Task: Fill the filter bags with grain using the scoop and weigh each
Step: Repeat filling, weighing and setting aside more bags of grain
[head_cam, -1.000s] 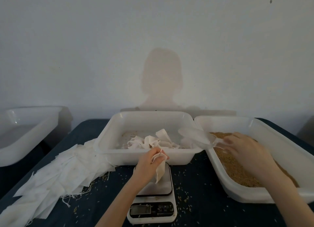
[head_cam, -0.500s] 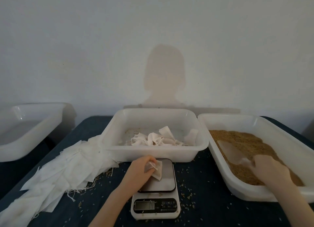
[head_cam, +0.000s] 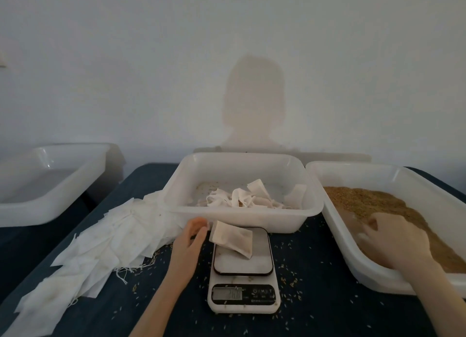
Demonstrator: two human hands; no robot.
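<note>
Item: small off-white fabric filter bag (head_cam: 232,238), filled. It is laid on the steel platform of the white digital kitchen scale (head_cam: 243,271), one corner overhanging the left edge. Half a second ago it was pinched there by the left hand (head_cam: 187,243); it has since been released, and the hand is now held just beside it, fingers relaxed and empty.

Item: right hand (head_cam: 397,240). It is lowered into the brown grain (head_cam: 365,200) in the white plastic tub (head_cam: 353,172). The translucent scoop seen earlier cannot be made out, so whether anything is gripped cannot be told.

Item: display. Digits are lit but illegible.

Assessment: weighing is judged under way, with a reading obtainable now that the bag is untouched.

Stock: flat empty bags (head_cam: 100,246) are heaped at left.
</note>
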